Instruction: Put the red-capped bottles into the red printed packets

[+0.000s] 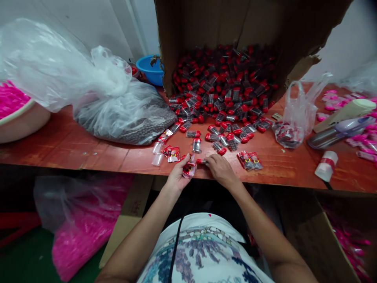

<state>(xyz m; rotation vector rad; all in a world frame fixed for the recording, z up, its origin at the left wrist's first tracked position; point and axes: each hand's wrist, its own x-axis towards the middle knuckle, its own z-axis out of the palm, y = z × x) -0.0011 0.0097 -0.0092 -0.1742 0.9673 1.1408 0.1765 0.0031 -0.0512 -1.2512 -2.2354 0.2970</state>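
Note:
My left hand (176,176) is closed on a small red printed packet (189,169) at the table's front edge. Facing it, my right hand (223,171) pinches a small red-capped tube (201,161), its red end pointing toward the packet. Just beyond my hands stand and lie more clear tubes with red caps and dark contents, one of them upright (196,145). Left of my left hand are flat red packets (173,154) and clear empty cylinders (157,159). Two filled-looking red packets (249,160) lie to the right of my right hand.
A cardboard box (167,43) opens toward me, spilling red-capped tubes onto the red table (273,169). A knotted clear bag (126,114) of dark pieces sits left, by a blue basin (151,70). Rightward are a small plastic bag (293,118) and a white roll (326,166).

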